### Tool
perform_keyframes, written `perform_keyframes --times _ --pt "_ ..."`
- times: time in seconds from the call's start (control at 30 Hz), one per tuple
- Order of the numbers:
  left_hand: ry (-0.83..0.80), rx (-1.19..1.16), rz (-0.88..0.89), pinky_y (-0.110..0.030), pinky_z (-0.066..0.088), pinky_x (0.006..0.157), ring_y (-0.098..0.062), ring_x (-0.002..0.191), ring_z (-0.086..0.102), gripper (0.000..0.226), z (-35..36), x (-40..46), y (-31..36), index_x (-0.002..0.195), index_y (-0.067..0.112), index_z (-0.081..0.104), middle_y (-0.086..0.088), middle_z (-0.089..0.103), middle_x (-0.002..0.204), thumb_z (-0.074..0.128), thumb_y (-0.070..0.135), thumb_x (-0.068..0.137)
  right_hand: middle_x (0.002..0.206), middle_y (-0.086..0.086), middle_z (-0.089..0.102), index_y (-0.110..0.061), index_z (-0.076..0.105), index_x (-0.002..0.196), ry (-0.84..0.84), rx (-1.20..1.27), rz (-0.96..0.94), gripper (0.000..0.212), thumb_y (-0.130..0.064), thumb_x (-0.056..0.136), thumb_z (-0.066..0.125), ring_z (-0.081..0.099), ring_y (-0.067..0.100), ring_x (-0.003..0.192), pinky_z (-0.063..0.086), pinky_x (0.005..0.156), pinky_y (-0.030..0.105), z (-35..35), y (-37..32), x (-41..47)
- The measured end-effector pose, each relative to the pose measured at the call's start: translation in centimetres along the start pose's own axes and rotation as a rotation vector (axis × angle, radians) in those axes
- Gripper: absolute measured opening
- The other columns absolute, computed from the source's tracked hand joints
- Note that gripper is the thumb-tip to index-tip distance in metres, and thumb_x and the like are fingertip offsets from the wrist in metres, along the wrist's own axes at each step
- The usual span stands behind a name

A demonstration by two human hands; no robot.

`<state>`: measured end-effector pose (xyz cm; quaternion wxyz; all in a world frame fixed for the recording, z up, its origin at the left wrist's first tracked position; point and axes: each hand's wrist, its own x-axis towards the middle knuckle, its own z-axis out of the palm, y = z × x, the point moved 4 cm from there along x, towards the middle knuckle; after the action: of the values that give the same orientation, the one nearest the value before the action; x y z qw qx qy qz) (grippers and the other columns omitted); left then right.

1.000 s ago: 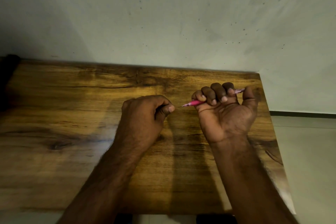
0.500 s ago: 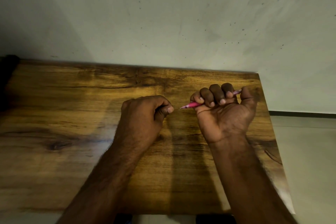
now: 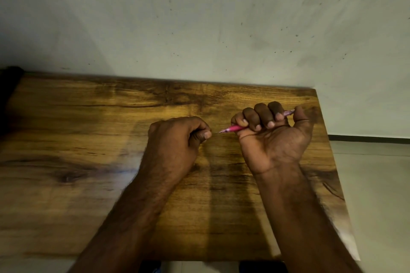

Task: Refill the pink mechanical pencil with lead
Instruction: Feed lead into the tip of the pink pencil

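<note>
My right hand (image 3: 271, 137) is fisted palm-up around the pink mechanical pencil (image 3: 233, 128). The pencil lies across the fingers, its pointed tip aimed left and its back end sticking out by the thumb. My left hand (image 3: 177, 137) is just left of the tip, thumb and forefinger pinched together. A very thin lead seems to run from that pinch to the pencil tip (image 3: 219, 132), too fine to see clearly. Both hands hover over the wooden table (image 3: 88, 139).
The wooden table top meets a pale, marked wall (image 3: 199, 29) at the back. Its right edge drops to a light floor (image 3: 377, 184). A dark object (image 3: 8, 86) sits at the far left edge.
The pencil tip and my left fingertips have drawn closer together; the gap between them has nearly closed. Both hands otherwise stay in place.
</note>
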<state>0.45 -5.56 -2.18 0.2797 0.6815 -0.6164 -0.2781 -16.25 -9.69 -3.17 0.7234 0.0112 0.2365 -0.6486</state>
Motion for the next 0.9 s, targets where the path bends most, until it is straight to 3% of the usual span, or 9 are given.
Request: perform_keyframes --times 0.27,0.43,0.6,0.77,0.9 --pt "0.004 0.001 0.009 -0.05 0.053 0.092 -0.009 0.085 0.068 0.006 -0.09 0.04 0.1 0.094 0.03 0.077 0.015 0.075 0.082 0.072 0.028 0.091 0.055 -0.002 0.026 -0.018 0.039 0.062 0.045 0.002 -0.016 0.045 -0.052 0.092 0.034 0.022 0.016 0.053 0.029 0.059 0.031 0.08 -0.17 0.0" --pt "0.018 -0.006 0.001 -0.051 0.053 0.091 -0.008 0.083 0.069 0.014 -0.17 0.03 0.23 0.092 0.031 0.077 0.016 0.075 0.081 0.066 0.037 0.087 0.056 -0.002 0.027 -0.018 0.04 0.064 0.044 0.016 -0.007 0.043 -0.052 0.09 0.035 0.023 0.016 0.053 0.029 0.059 0.031 0.06 -0.17 -0.03" --pt "0.001 -0.014 -0.016 -0.054 0.052 0.093 -0.006 0.084 0.067 0.005 -0.11 -0.05 0.18 0.093 0.032 0.077 0.018 0.073 0.082 0.074 0.028 0.09 0.054 -0.003 0.025 -0.018 0.038 0.062 0.059 -0.01 -0.021 0.039 -0.049 0.087 0.037 0.022 0.016 0.053 0.029 0.058 0.031 0.09 -0.15 -0.07" --pt "0.003 -0.015 -0.008 -0.054 0.052 0.092 -0.009 0.086 0.069 0.016 -0.13 -0.05 0.29 0.093 0.033 0.076 0.017 0.075 0.084 0.064 0.04 0.085 0.054 -0.003 0.025 -0.019 0.036 0.062 0.073 -0.002 -0.026 0.042 -0.049 0.092 0.032 0.021 0.016 0.053 0.029 0.059 0.03 -0.03 -0.23 -0.04" --pt "-0.001 -0.017 -0.002 -0.054 0.051 0.093 -0.007 0.087 0.068 0.006 -0.03 -0.01 0.09 0.094 0.033 0.076 0.018 0.074 0.084 0.072 0.034 0.089 0.053 -0.002 0.025 -0.019 0.036 0.062 0.075 -0.001 -0.023 0.043 -0.05 0.092 0.032 0.021 0.016 0.053 0.028 0.059 0.03 0.03 -0.18 -0.05"
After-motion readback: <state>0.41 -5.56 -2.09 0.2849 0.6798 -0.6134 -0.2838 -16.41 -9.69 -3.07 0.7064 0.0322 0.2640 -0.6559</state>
